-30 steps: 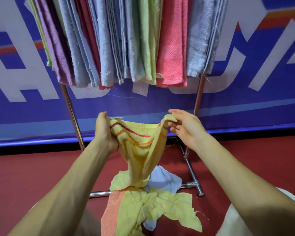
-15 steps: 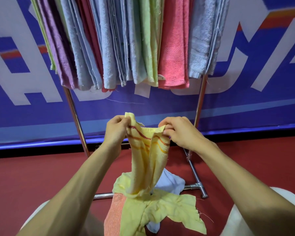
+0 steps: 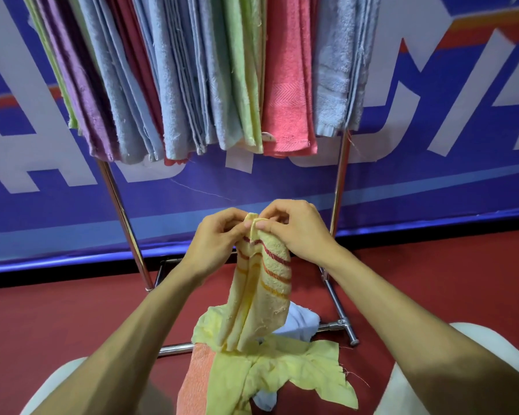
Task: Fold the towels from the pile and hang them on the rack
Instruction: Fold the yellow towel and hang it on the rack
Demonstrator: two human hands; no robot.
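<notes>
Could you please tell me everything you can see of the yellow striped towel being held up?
The yellow striped towel looks like pale yellow terry cloth, with red and orange stripes near its top and frayed threads. It hangs upright, doubled lengthwise, top corners together, pinched by the left hand and right hand. Its lower end hangs over the pile below; contact is unclear.

The striped towel (image 3: 264,283) was pale yellow with red and orange bands near the top. The pile had a plain yellow towel (image 3: 282,372), a salmon-orange towel (image 3: 197,381) and a whitish-blue towel (image 3: 300,322). The chrome rack (image 3: 126,217) carried a purple towel (image 3: 81,94), grey-blue towels (image 3: 168,85), a lime-green towel (image 3: 246,85) and a coral-pink towel (image 3: 288,85) with a herringbone band. The banner (image 3: 402,181) was blue with big white letters, and the floor (image 3: 42,324) was dark red.
</notes>
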